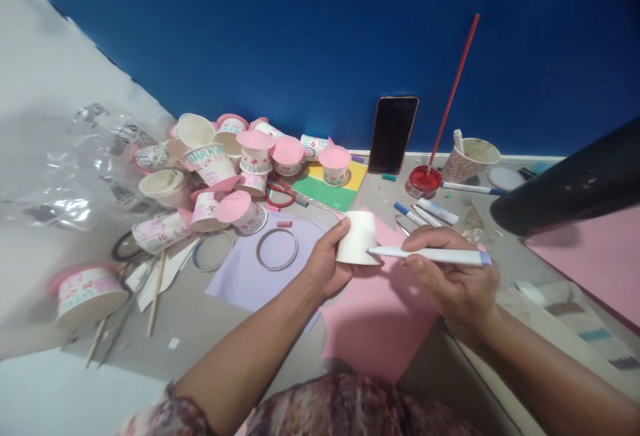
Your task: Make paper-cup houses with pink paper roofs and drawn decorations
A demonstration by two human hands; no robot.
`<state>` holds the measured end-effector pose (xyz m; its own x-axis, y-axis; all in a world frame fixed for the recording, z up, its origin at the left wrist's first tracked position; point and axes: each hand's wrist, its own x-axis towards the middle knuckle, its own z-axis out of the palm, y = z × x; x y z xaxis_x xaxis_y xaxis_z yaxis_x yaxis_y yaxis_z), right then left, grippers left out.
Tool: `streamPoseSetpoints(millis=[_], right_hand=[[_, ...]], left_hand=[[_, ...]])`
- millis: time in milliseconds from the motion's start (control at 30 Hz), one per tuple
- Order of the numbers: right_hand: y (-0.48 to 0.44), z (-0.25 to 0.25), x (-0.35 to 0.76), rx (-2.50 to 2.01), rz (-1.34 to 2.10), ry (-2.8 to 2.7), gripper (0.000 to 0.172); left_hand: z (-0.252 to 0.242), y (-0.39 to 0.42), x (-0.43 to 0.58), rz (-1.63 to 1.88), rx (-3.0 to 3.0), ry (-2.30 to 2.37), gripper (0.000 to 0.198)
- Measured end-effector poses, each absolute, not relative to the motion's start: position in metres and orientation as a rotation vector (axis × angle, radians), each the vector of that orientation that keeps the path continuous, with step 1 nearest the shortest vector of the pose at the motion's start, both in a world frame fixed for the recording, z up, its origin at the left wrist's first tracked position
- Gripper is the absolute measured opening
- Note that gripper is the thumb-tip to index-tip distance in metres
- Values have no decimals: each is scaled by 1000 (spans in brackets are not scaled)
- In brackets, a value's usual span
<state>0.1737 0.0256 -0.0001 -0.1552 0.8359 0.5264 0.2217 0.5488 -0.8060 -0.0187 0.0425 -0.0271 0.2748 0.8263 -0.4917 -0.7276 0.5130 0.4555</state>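
My left hand (325, 264) is wrapped round a plain white paper cup (357, 237), held upside down over a pink sheet of paper (380, 319). My right hand (453, 275) is closed on a white marker (435, 256) with a blue end. The marker lies almost level and its tip touches the cup's rim on the right side. A lilac sheet of paper (245, 275) lies to the left of the pink one.
A heap of decorated paper cups with pink lids (235, 169) lies at the back left. Red scissors (280, 195), a phone (393, 133) leaning on the blue wall, a red paint pot (423, 181) with a stick, loose markers (425, 213) and a black object (575, 186) surround the hands.
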Motion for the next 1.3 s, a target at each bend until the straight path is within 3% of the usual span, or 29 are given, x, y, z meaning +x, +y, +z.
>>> streamPoseSetpoints(millis=[333, 533, 1033, 1300], right_hand=[[22, 4, 174, -890, 686, -1699, 10], [23, 5, 171, -874, 642, -1683, 13], [23, 10, 172, -899, 721, -1734, 1], [25, 11, 169, -899, 642, -1695, 7]], left_hand=[[-28, 42, -21, 1020, 234, 733, 43], [-25, 40, -18, 1092, 194, 736, 36], [-26, 40, -19, 1077, 233, 745, 42], [-23, 40, -16, 1072, 194, 770, 30]])
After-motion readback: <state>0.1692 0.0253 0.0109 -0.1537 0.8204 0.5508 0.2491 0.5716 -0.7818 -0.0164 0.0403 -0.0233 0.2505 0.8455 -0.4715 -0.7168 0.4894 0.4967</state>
